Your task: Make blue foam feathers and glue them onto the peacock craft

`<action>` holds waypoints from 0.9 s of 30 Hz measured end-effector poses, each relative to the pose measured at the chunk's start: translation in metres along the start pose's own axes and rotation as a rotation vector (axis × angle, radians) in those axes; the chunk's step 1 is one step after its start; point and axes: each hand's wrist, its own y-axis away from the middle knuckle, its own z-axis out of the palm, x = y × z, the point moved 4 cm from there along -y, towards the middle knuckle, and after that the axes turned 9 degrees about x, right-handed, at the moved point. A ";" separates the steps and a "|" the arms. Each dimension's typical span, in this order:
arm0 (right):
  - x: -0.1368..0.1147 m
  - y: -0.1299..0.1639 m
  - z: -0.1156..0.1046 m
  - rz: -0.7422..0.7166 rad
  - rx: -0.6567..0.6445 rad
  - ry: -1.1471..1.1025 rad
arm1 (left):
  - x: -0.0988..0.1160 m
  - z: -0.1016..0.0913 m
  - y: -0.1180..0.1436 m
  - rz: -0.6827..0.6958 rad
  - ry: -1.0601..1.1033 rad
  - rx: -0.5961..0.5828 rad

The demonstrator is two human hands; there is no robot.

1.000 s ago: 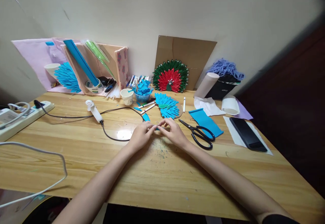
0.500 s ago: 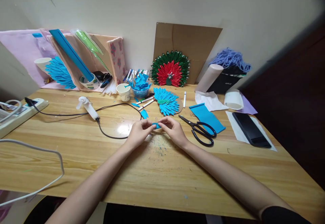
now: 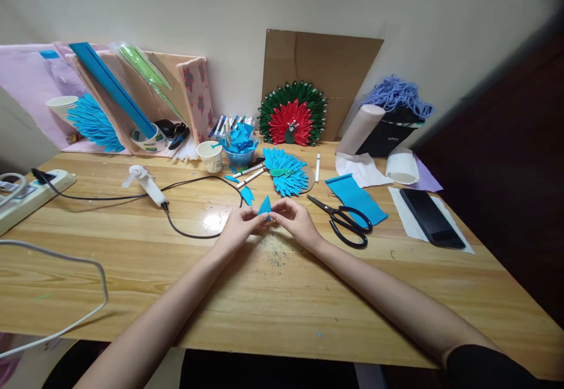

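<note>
Left hand: the left hand [image 3: 238, 228] rests low over the wooden table [image 3: 282, 295], fingertips pinched on the left side of a small blue paper petal [image 3: 265, 207].
Right hand: the right hand [image 3: 296, 222] meets it from the other side, thumb and forefinger closed on the same petal.
Blue paper petal: a pointed, folded piece, tip up, held between both hands just in front of the blue paper peacock [image 3: 286, 177].
Scissors: black-handled scissors [image 3: 341, 220] lie just right of the right hand, blades pointing toward the peacock.
Blue paper strip: a strip [image 3: 356, 200] lies beside the scissors, on their far side.
Glue gun: a white glue gun [image 3: 147, 183] lies well left of the peacock, its black cord looping toward the left hand.
Phone: a black phone [image 3: 429, 217] lies on white paper, right of the scissors.
Red-green peacock: a finished red and green peacock [image 3: 293, 121] leans against cardboard behind the blue one.
</note>
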 end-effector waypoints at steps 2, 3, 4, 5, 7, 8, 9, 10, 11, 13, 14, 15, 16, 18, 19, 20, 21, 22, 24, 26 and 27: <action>-0.001 0.000 0.000 -0.016 -0.011 0.041 | -0.001 -0.001 -0.001 -0.030 0.012 -0.009; -0.002 0.001 0.000 -0.043 -0.001 0.071 | -0.002 -0.001 -0.002 -0.035 0.014 -0.015; -0.005 0.001 -0.002 -0.093 0.020 0.116 | -0.002 0.000 -0.002 -0.040 0.020 -0.020; -0.008 0.002 -0.003 -0.165 0.052 0.183 | -0.003 0.001 -0.002 -0.052 0.030 -0.022; -0.018 0.005 -0.007 -0.358 0.128 0.368 | -0.003 0.004 -0.002 -0.101 0.064 -0.021; -0.022 0.008 -0.007 -0.461 0.159 0.469 | -0.002 0.005 -0.002 -0.135 0.085 -0.023; -0.026 0.010 -0.007 -0.557 0.174 0.562 | -0.001 0.007 -0.001 -0.168 0.106 -0.027; -0.029 0.012 -0.006 -0.638 0.174 0.641 | 0.000 0.008 0.000 -0.194 0.127 -0.037; -0.031 0.015 -0.004 -0.705 0.162 0.708 | 0.002 0.008 0.002 -0.210 0.148 -0.047; -0.032 0.018 0.000 -0.797 0.124 0.812 | 0.004 0.008 0.004 -0.225 0.180 -0.072; -0.031 0.019 0.002 -0.827 0.107 0.854 | 0.004 0.007 0.005 -0.229 0.190 -0.088; -0.031 0.020 0.004 -0.850 0.091 0.886 | 0.003 0.006 0.005 -0.233 0.195 -0.108; -0.030 0.020 0.005 -0.866 0.076 0.908 | 0.002 0.005 0.005 -0.233 0.196 -0.125; -0.028 0.020 0.006 -0.873 0.041 0.917 | -0.001 0.001 0.003 -0.209 0.190 -0.139; -0.027 0.019 0.006 -0.865 0.022 0.903 | -0.003 -0.001 0.002 -0.190 0.180 -0.129; -0.026 0.018 0.005 -0.850 0.006 0.880 | -0.004 -0.003 0.000 -0.171 0.165 -0.110; -0.025 0.016 0.003 -0.832 -0.006 0.853 | -0.004 -0.004 -0.001 -0.158 0.145 -0.091; -0.024 0.014 0.002 -0.817 -0.016 0.826 | -0.005 -0.005 -0.002 -0.152 0.123 -0.074; -0.023 0.010 -0.001 -0.809 -0.031 0.793 | -0.004 -0.006 -0.003 -0.148 0.081 -0.064; -0.023 0.007 -0.004 -0.821 -0.039 0.786 | -0.001 -0.006 -0.004 -0.133 0.045 -0.071; -0.022 0.005 -0.005 -0.828 -0.043 0.786 | 0.000 -0.005 -0.004 -0.118 0.026 -0.075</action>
